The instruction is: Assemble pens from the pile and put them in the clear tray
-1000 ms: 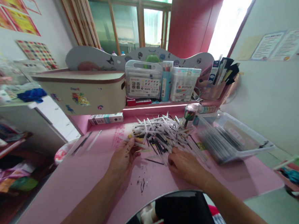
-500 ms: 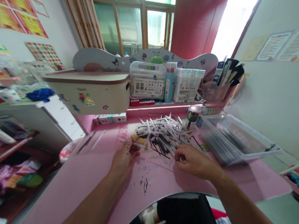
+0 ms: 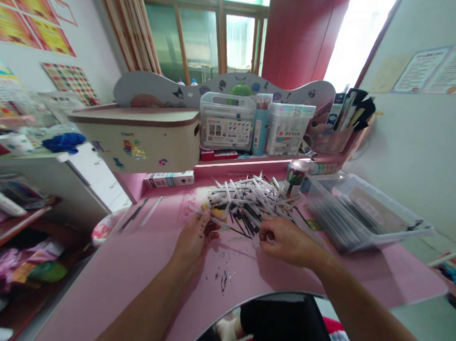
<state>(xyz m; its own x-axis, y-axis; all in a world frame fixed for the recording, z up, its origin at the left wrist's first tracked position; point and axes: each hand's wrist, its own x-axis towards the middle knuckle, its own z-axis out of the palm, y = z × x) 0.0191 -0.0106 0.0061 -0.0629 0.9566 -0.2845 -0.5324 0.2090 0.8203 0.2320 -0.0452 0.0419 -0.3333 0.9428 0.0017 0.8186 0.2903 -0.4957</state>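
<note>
Pinching a slim whitish plastic tube (image 3: 219,222) between thumb and fingers of the bare left hand (image 3: 196,238), just beside the left front edge of a loose heap of white and black pen-like sticks (image 3: 252,194). Holding it a little farther right than half a second ago, and slanting down to the right over the pink tabletop (image 3: 115,285). Having also brought the bare right hand (image 3: 286,241) leftward since then, narrowing the gap between both sets of fingertips. Curling the right thumb and forefinger into a near-closed loop in front of the heap; cannot tell whether gripping anything there. Seeing a thin black stick (image 3: 243,235) between tube and right fingertips, but unable to tell whether joined to either. Leaving the heap much as before, along with the lidded clear jar of dark and colored pieces (image 3: 298,174) at its right, the clear rectangular plastic bin (image 3: 392,236) beyond the right hand, and the small dark scraps (image 3: 224,280) scattered nearer the body.
</note>
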